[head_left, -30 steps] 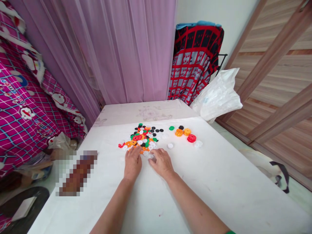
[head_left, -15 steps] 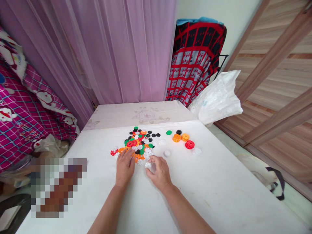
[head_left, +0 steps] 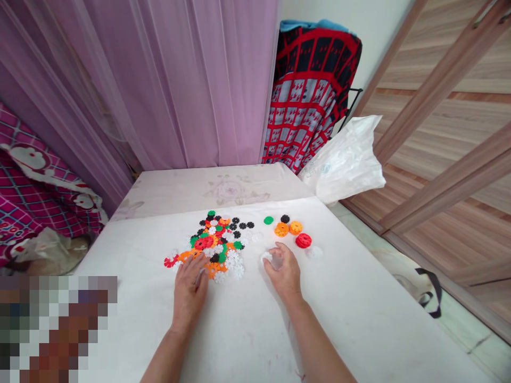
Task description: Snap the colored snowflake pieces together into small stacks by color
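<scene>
A loose pile of flower-shaped plastic discs in red, orange, green, black and white lies on the white-covered table. My left hand rests at the pile's near left edge, fingers apart over orange pieces, gripping none. To the right of the pile, my right hand is curved around a white disc, close to its thumb and fingertips. Beyond it are sorted pieces: a green disc, a black one, two orange stacks, a red stack and white pieces.
A white plastic bag stands past the table's back right edge. Behind the table hang purple curtains. A wooden cabinet is on the right, and a pink checked cloth on the left.
My right hand has moved right, away from the pile, to where a white disc lay. My left hand stays at the pile's near edge. The view has shifted slightly.
</scene>
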Action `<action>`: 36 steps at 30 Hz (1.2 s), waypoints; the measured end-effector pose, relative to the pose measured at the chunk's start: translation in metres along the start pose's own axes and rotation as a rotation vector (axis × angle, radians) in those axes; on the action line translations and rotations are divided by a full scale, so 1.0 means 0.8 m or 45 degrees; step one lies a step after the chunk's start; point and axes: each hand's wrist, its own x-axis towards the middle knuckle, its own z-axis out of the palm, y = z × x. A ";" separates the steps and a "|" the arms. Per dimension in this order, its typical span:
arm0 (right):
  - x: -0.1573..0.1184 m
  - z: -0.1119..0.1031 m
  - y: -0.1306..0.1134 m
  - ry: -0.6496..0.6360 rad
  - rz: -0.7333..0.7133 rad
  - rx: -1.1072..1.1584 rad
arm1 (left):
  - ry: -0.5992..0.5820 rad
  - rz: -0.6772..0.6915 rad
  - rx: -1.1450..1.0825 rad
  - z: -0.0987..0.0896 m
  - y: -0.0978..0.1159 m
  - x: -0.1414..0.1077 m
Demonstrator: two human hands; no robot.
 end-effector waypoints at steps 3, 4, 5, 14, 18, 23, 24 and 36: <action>-0.002 0.002 -0.003 -0.022 -0.017 -0.031 | 0.005 0.009 -0.021 0.000 0.000 0.000; -0.002 0.002 -0.003 -0.029 -0.019 -0.040 | 0.008 0.019 -0.029 0.000 0.000 0.001; -0.002 0.002 -0.003 -0.035 -0.022 -0.049 | 0.013 0.029 -0.036 0.000 0.000 0.001; -0.001 0.004 0.002 -0.053 -0.054 -0.070 | 0.043 0.124 -0.068 0.002 -0.006 0.002; 0.000 0.002 0.002 -0.026 -0.103 -0.090 | 0.066 0.133 -0.082 0.004 -0.007 0.001; -0.002 -0.008 -0.015 0.087 -0.284 -0.075 | 0.103 0.131 -0.091 0.005 -0.007 0.002; -0.006 -0.008 -0.022 0.077 -0.344 -0.065 | 0.115 0.139 -0.094 0.006 -0.007 0.002; -0.043 0.030 -0.069 -0.260 -0.391 -0.241 | 0.171 0.191 -0.075 0.011 -0.010 0.002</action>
